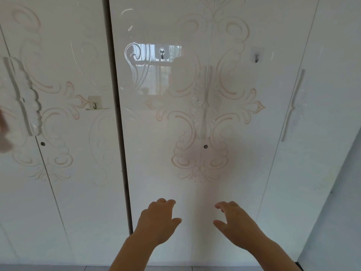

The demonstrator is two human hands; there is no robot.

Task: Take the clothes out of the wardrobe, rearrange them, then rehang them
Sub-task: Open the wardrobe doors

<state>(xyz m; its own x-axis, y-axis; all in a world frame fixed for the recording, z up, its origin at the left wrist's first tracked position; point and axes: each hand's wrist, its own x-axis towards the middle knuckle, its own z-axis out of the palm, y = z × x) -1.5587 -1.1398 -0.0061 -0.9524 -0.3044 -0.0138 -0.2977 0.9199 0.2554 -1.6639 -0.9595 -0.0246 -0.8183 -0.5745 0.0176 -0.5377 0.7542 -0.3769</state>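
A glossy white wardrobe [234,173] with pale scroll patterns fills the view, and all its doors are closed. No clothes show. My left hand [159,219] and my right hand [235,220] reach forward low in front of the middle pair of doors, on either side of the seam between them. Both hands hold nothing, with fingers loosely spread. A long carved handle [207,102] runs along that seam, well above the hands, with a small keyhole [205,146] under it.
Another door pair stands at the left with a carved handle [29,98] and a stick-on hook [95,105]. More hooks [161,53] sit on the middle doors. A slim handle [293,104] marks the right door. A white wall [343,192] closes in at right.
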